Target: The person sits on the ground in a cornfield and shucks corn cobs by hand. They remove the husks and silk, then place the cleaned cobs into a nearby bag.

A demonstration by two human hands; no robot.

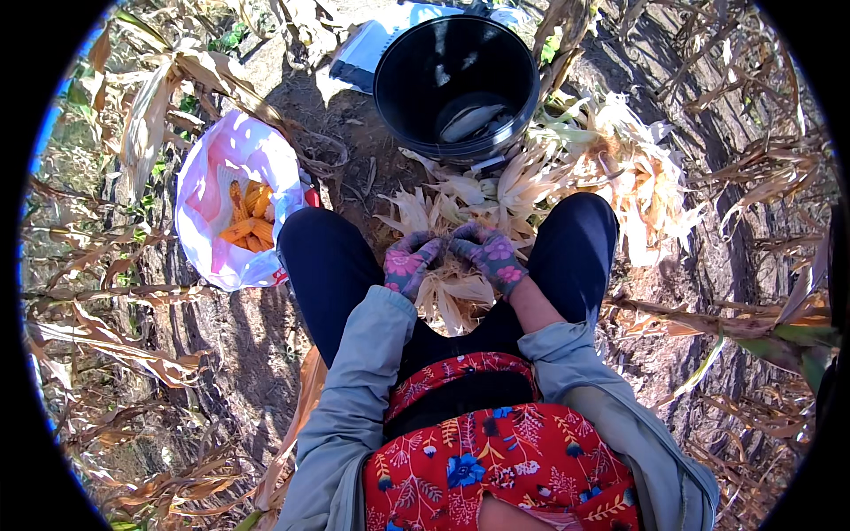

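Observation:
Between my knees, my left hand (408, 265) and my right hand (490, 255) meet, each in a grey work glove with pink flowers. Both have their fingers curled on a dry corn husk (457, 292), whose pale leaves and silk spread out below them. Whether an ear sits inside the husk is hidden by the gloves. Just beyond my hands lies a heap of stripped corn husks (511, 186). Left of my knee stands a pale plastic sack (199, 245) with its mouth wide. Several bare orange corn ears (249, 216) lie inside it.
A large black bucket (425, 143) stands ahead, with a pale object (473, 123) at its bottom. Behind it lies a white and dark sack (365, 50). More husks (644, 179) are piled at the right. Dry corn stalks (724, 322) and leaves lie on both sides.

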